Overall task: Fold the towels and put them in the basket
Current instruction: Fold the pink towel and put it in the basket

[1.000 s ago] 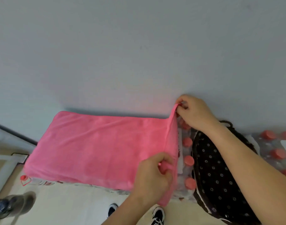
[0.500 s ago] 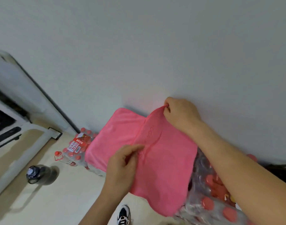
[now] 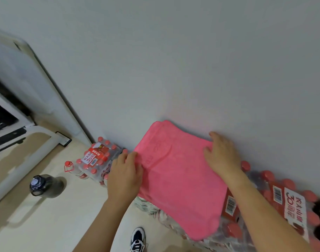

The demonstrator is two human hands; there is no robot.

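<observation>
Pink towel (image 3: 177,179) lies folded and flat right under my fingers, on top of a wrapped pack of red-capped bottles (image 3: 282,202) pushed against the wall (image 3: 191,70). My right fingers (image 3: 217,140) lie straight and slightly spread on the towel's far edge, close by the wall, pressing it down. My left fingers (image 3: 130,160) sit bent on the towel's left edge, close together; whether they pinch the cloth or only rest on it, I can't tell. Beyond my left fingers, down on the floor (image 3: 55,224), there's a second bottle pack (image 3: 96,159) with a single small bottle (image 3: 70,167) just beside it. Further left stands a dark jug (image 3: 44,185). Below my left wrist, my shoe (image 3: 137,239) peeks in.
</observation>
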